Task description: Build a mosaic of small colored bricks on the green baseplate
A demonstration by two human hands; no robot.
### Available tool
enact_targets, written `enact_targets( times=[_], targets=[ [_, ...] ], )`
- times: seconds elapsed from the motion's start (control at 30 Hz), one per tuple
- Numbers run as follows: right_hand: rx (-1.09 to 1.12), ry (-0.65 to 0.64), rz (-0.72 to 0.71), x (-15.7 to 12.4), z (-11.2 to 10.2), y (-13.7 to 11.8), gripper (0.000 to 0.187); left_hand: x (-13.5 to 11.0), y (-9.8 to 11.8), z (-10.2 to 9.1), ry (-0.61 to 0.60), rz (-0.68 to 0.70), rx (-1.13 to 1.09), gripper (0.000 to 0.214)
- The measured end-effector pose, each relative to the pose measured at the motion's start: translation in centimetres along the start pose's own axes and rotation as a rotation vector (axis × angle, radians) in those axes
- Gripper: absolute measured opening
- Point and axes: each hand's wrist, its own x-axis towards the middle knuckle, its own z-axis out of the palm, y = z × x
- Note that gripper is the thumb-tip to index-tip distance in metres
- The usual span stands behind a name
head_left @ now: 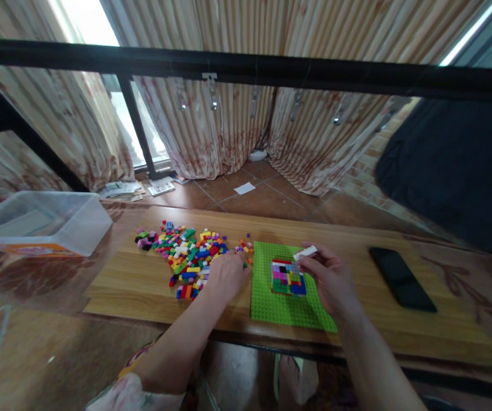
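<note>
The right hand point(333, 281) pinched a white brick point(308, 252) between thumb and fingers, and the brick appeared raised above the far right part of a green baseplate point(262, 308). The left hand point(228, 275) was palm down with its fingers bent at the right edge of a loose pile of coloured bricks point(190, 251), just beside the baseplate's left edge; whether its fingertips gripped a piece could not be told. A squarish multicoloured brick assembly point(287, 278) stood on the middle of the baseplate, near the right hand's thumb. The baseplate and the pile both lay on a wooden board point(128, 285). A dark phone point(401, 278) lay flat toward the board's right end, well apart from the bricks. A translucent plastic bin point(94, 225) stood beyond the board's left end.
</note>
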Motion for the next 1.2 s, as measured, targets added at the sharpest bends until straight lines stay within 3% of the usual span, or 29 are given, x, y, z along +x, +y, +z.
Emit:
enact_targets(
  times=[0.17, 0.3, 0.43, 0.53, 0.63, 1.07, 1.2],
  targets=[
    [-0.113, -0.009, -0.003, 0.1, -0.2, 0.4, 0.033, -0.1, 0.0, -0.3, 0.020, 0.018, 0.008, 0.022],
    [-0.286, -0.128, -0.033, -0.3, 0.0, 0.6, 0.025, -0.3, 0.1, -0.4, 0.104, 0.039, -0.056, 0.024],
    [-0.486, -0.285, -0.101, -0.9, 0.2, 0.8, 0.017, -0.5, 0.9, 0.1, 0.166, 0.201, -0.340, 0.023],
    [-0.530, -0.333, -0.125, -1.1, 0.1, 1.1, 0.014, -0.7, 1.8, 0.9, 0.094, 0.327, -0.610, 0.023],
    [-0.516, -0.344, -0.173, -1.0, -0.1, 1.4, 0.010, -0.8, 2.3, 1.5, 0.040, 0.355, -0.749, 0.022],
    [-0.703, -0.360, -0.245, -0.7, -0.9, 2.0, 0.012, -1.2, 2.6, 1.6, 0.061, 0.312, -0.609, 0.014],
    [-0.683, -0.330, -0.168, -0.9, -0.8, 1.8, 0.020, -1.1, 2.6, 1.6, 0.099, 0.307, -0.589, 0.016]
  ],
)
